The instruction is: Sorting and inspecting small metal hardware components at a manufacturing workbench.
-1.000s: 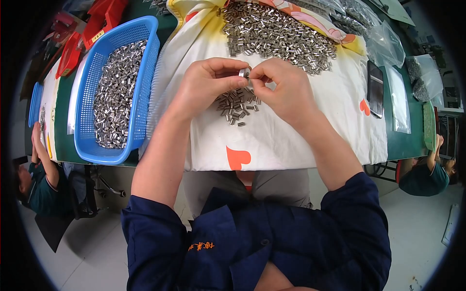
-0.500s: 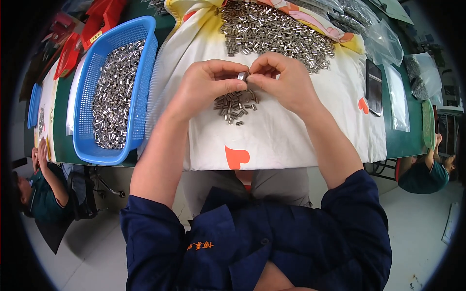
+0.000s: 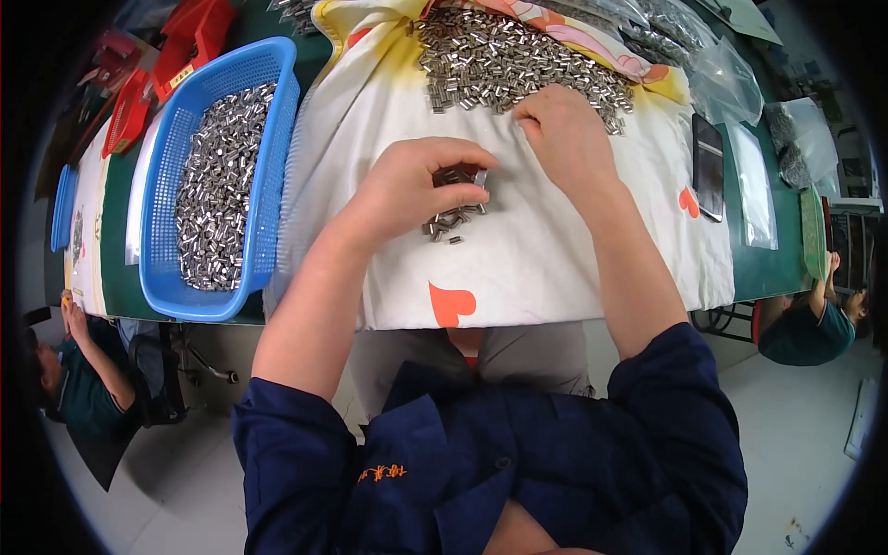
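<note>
Between the thumb and fingertips of my left hand (image 3: 400, 190) is a small shiny metal piece (image 3: 481, 178), larger than the cylinders around it. Beneath that hand, partly covered by it, lies a small heap of short metal cylinders (image 3: 450, 222) on the white cloth (image 3: 546, 277). My right hand (image 3: 566, 139) is at the near edge of a large spread of the same silvery cylinders (image 3: 486, 57). Its fingers are curled together, and whatever they pinch, if anything, is hidden.
To the left stands a blue plastic basket (image 3: 289, 106) filled with metal cylinders. Red bins (image 3: 199, 37) sit beyond it. A phone (image 3: 708, 166) and clear plastic bags (image 3: 731, 83) lie at the right. Other people (image 3: 88, 370) sit at both sides.
My right hand has left the metal piece and moved up and right to the large spread of cylinders. My left hand, still holding the piece, has shifted slightly right and nearer.
</note>
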`<state>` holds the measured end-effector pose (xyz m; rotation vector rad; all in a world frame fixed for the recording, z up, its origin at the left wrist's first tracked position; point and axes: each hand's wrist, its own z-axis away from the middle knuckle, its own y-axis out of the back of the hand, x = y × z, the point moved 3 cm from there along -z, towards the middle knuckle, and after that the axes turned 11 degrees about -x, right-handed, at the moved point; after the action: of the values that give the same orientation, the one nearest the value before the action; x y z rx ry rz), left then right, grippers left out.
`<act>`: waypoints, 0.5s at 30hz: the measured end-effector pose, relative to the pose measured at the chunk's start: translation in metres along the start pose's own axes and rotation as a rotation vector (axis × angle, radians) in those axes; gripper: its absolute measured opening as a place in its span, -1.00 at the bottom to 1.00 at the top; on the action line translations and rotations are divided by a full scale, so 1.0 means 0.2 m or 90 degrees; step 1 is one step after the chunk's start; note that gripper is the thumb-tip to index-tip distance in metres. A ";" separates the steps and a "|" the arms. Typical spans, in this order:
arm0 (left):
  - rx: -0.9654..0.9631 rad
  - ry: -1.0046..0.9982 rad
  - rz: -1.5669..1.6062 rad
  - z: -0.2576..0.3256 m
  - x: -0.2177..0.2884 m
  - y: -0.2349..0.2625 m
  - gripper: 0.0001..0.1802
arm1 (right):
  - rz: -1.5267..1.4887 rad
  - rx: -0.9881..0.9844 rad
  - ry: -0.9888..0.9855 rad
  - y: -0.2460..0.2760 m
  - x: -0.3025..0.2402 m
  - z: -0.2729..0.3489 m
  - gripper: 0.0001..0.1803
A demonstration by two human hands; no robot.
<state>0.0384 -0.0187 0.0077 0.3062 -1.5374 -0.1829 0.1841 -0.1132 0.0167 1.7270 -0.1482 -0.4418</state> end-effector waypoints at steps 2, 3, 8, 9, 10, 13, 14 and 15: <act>-0.011 0.018 0.019 0.01 -0.01 0.00 -0.72 | -0.002 -0.013 0.006 0.00 0.01 0.01 -0.88; -0.025 0.034 0.037 0.01 -0.01 0.00 -0.72 | -0.003 -0.025 0.010 0.00 0.01 0.02 -0.88; 0.038 0.047 0.242 0.00 -0.05 0.04 -0.69 | -0.210 -0.016 -0.006 0.05 -0.05 0.02 -0.91; 0.072 0.004 0.310 0.00 -0.06 0.06 -0.68 | -0.413 -0.034 -0.055 0.06 -0.07 0.03 -0.91; 0.075 0.006 0.309 0.00 -0.07 0.07 -0.68 | -0.415 -0.035 -0.052 0.06 -0.09 0.04 -0.91; 0.099 0.005 0.373 0.00 -0.08 0.09 -0.66 | -0.533 -0.030 0.046 0.07 -0.14 0.05 -0.90; 0.096 0.010 0.378 0.00 -0.09 0.09 -0.65 | -0.538 -0.033 0.065 0.07 -0.15 0.06 -0.89; 0.094 0.015 0.383 0.00 -0.09 0.09 -0.64 | -0.543 -0.037 0.083 0.06 -0.17 0.06 -0.88</act>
<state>0.0364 0.0039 -0.0044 -0.0478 -1.5573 0.4054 0.1510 -0.1156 0.0344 1.6946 0.7149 -0.9318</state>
